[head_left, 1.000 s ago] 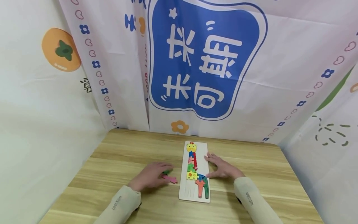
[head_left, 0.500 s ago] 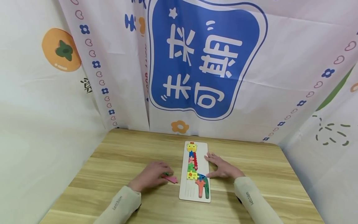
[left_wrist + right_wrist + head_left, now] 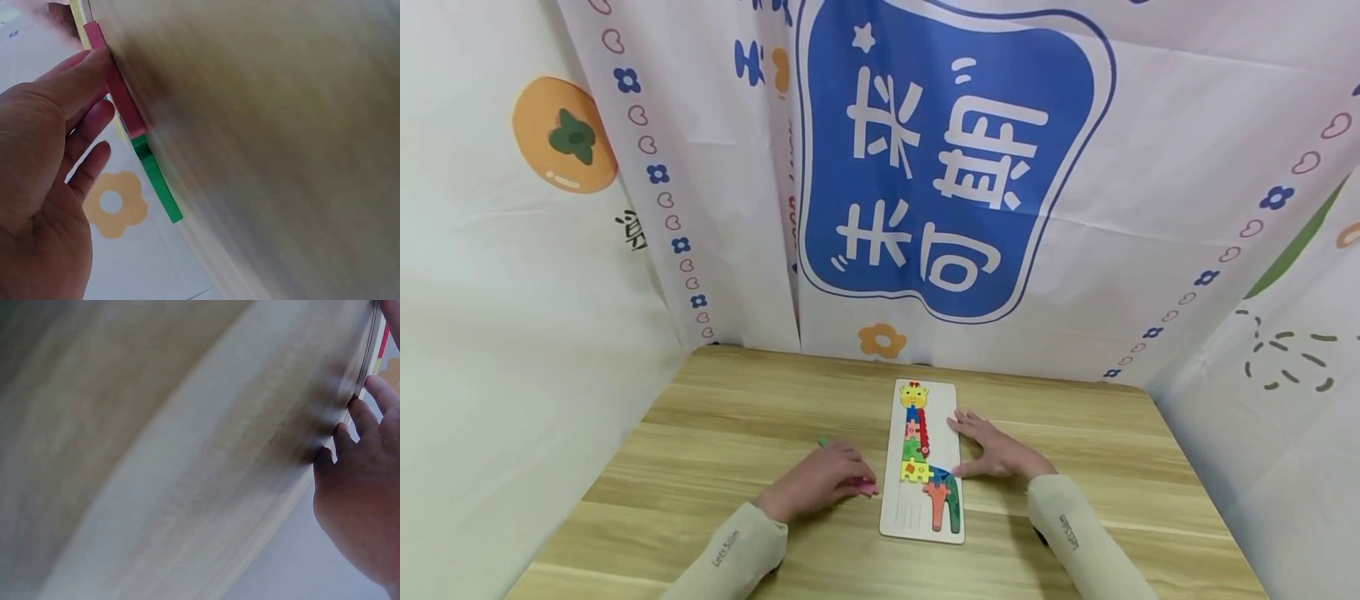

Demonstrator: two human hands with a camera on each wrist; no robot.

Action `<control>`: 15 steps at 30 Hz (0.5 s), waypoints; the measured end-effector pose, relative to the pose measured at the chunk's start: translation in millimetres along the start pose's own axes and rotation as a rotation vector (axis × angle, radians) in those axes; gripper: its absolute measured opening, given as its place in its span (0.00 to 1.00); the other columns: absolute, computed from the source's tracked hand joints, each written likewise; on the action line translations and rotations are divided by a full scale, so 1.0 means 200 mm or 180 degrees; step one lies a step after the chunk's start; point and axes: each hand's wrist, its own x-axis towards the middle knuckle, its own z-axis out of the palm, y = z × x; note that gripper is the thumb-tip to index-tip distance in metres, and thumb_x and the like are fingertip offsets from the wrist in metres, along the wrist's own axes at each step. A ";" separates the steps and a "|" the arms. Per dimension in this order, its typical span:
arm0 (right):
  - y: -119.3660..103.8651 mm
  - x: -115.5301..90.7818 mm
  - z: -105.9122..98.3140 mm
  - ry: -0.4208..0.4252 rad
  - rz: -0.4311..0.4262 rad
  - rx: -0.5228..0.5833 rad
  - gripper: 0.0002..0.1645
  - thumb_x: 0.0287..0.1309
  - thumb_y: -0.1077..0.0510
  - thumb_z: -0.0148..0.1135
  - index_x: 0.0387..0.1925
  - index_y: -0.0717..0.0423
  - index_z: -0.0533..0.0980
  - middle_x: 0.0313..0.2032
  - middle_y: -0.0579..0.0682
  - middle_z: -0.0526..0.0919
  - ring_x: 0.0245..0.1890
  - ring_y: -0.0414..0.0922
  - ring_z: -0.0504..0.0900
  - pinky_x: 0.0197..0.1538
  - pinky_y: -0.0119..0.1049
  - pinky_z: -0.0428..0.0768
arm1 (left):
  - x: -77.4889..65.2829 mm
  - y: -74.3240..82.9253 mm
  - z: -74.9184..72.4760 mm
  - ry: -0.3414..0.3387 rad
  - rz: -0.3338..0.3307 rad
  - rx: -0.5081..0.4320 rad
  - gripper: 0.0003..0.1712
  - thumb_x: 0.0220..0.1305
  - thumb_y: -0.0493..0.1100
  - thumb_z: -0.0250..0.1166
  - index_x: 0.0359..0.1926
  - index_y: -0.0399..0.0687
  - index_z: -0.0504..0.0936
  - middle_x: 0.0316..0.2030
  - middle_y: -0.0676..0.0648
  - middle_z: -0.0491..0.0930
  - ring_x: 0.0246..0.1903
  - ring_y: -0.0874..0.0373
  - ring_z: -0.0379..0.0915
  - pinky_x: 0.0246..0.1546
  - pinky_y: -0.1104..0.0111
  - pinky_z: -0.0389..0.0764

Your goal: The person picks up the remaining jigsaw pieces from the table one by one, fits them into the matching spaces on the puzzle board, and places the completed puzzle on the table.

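Observation:
A giraffe puzzle board (image 3: pixel 943 408) lies upright before me on the table, with a yellow head, several coloured body pieces and two leg pieces in it. Bare outlined slots show at its lower left. Left of the board, my left hand (image 3: pixel 820 479) pinches a pink puzzle piece (image 3: pixel 115 81) between thumb and fingers, low at the tabletop. A green puzzle piece (image 3: pixel 157 178) lies just beyond the pink one, partly behind the hand in the head view. My right hand (image 3: pixel 996 448) rests with spread fingers at the board's right edge.
The wooden table (image 3: pixel 737 392) runs back to a white printed curtain (image 3: pixel 737 208). More white cloth hangs close on the left and right sides.
My left hand has shifted slightly right and toward me and now pinches the pink piece. The green piece shows behind the hand. The right hand and the board stay put.

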 end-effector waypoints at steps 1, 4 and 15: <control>0.00 0.00 0.00 -0.0013 -0.0001 -0.0005 0.63 0.55 0.27 0.70 0.82 0.43 0.52 0.83 0.54 0.43 0.82 0.64 0.38 0.76 0.73 0.44 | 0.00 0.00 0.00 0.0010 0.0048 0.0030 0.12 0.71 0.49 0.67 0.52 0.59 0.88 0.45 0.58 0.86 0.49 0.62 0.78 0.58 0.63 0.79; 0.00 0.00 0.00 -0.0020 0.0013 0.0033 0.62 0.55 0.29 0.71 0.82 0.43 0.52 0.83 0.52 0.43 0.82 0.63 0.37 0.76 0.72 0.44 | -0.01 0.01 0.00 0.0044 0.0146 0.0075 0.14 0.75 0.49 0.62 0.56 0.59 0.87 0.44 0.58 0.84 0.47 0.62 0.77 0.56 0.65 0.79; 0.00 0.00 0.00 0.0009 0.0094 0.0041 0.59 0.57 0.33 0.72 0.82 0.41 0.53 0.84 0.49 0.43 0.83 0.60 0.38 0.78 0.69 0.45 | 0.02 0.06 -0.02 0.0312 -0.0353 -0.0712 0.19 0.82 0.46 0.53 0.65 0.52 0.79 0.47 0.55 0.76 0.44 0.66 0.71 0.49 0.70 0.81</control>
